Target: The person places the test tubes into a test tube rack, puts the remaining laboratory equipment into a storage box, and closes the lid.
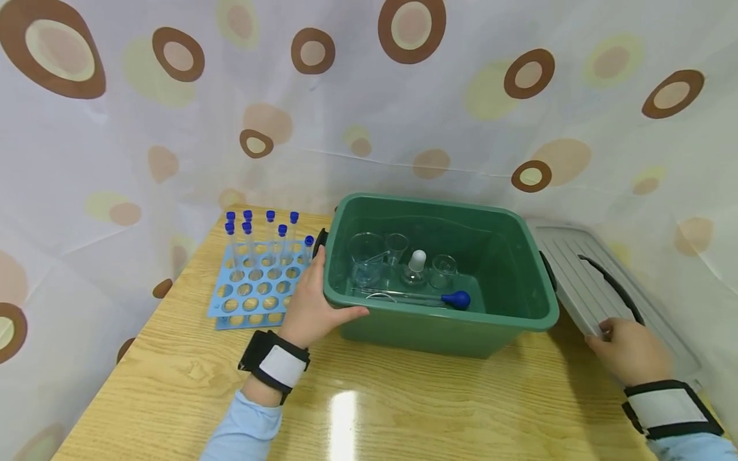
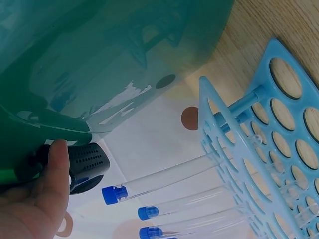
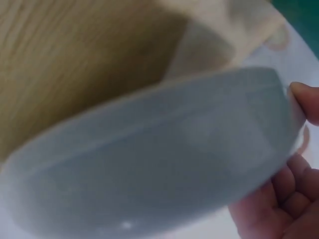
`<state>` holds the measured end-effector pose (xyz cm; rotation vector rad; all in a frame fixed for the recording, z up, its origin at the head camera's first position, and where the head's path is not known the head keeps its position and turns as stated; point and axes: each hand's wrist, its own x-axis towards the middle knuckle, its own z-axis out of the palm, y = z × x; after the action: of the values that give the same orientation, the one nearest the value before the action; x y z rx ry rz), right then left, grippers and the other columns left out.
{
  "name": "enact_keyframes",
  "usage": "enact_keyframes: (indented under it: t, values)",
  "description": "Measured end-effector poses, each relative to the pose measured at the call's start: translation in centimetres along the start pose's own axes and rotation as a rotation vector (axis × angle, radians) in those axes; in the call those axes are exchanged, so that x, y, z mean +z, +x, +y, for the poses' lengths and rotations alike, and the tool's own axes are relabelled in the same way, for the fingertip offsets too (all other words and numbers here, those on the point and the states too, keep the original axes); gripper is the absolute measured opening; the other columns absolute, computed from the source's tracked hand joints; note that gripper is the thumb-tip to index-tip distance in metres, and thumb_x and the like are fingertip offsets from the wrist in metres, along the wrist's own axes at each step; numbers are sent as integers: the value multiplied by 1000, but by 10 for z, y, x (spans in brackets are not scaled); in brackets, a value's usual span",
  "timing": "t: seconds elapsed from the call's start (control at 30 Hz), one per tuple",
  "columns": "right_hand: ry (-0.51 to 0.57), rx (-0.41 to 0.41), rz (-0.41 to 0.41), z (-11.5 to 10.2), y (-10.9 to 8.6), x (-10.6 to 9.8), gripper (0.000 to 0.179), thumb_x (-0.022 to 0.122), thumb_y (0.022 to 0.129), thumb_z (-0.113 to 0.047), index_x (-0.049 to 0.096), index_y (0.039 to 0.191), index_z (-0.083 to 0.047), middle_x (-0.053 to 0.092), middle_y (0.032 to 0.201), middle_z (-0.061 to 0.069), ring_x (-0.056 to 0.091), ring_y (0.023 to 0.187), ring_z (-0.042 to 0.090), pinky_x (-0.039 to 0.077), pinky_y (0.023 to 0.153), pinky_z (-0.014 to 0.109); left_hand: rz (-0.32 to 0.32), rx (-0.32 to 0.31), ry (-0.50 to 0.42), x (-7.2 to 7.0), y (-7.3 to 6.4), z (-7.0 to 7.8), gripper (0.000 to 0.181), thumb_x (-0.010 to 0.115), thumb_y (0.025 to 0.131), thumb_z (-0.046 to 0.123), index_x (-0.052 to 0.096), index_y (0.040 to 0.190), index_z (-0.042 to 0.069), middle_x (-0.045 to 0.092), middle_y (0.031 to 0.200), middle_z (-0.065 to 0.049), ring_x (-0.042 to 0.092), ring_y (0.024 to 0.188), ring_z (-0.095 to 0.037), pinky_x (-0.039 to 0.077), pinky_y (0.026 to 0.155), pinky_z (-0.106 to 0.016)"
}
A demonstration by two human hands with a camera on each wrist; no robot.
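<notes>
A green plastic storage bin (image 1: 415, 333) stands on the table with its top uncovered. My left hand (image 1: 314, 301) grips its left end, thumb along the front rim and fingers by the black handle (image 2: 87, 162). Inside lie glass beakers (image 1: 444, 269), a dropper bottle (image 1: 416, 266) with a white bulb, and a glass pipette with a blue rubber bulb (image 1: 457, 299). To the right, my right hand (image 1: 634, 349) pinches the near-left edge of the grey lid (image 1: 576, 256), which is tilted against the wall covering. In the right wrist view the lid (image 3: 164, 159) is blurred.
Left of the bin, a light blue test tube rack (image 1: 230, 307) holds several clear tubes with blue caps (image 1: 282, 229). It stands close to my left hand. A patterned sheet (image 1: 369, 128) hangs behind the wooden table (image 1: 403, 403).
</notes>
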<state>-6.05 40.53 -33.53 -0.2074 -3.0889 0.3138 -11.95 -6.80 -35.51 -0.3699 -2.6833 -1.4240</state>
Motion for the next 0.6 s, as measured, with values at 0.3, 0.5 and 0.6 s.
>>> enact_keyframes:
  t: [0.3, 0.5, 0.6]
  values:
    - [14, -24, -3, -5, -8, -25, 44, 62, 85, -20, 57, 100, 21, 65, 78, 25, 61, 63, 27, 46, 50, 37, -9, -3, -7, -1, -1, 1, 124, 82, 65, 46, 2, 151, 8, 18, 155, -18, 22, 141, -38, 28, 109, -57]
    - [33, 9, -19, -2, -9, -43, 48, 58, 89, -24, 54, 104, 22, 63, 81, 27, 59, 62, 25, 46, 51, 36, -19, -10, 4, -2, 0, 3, 124, 82, 66, 46, 0, 151, 8, 17, 155, -19, 22, 140, -39, 28, 108, -57]
    - [18, -10, 14, -4, -12, -52, 48, 60, 89, -25, 55, 103, 20, 63, 80, 26, 59, 62, 25, 45, 51, 35, -18, -5, 9, -3, 0, 3, 124, 82, 65, 46, 1, 151, 7, 17, 155, -20, 23, 140, -40, 29, 108, -57]
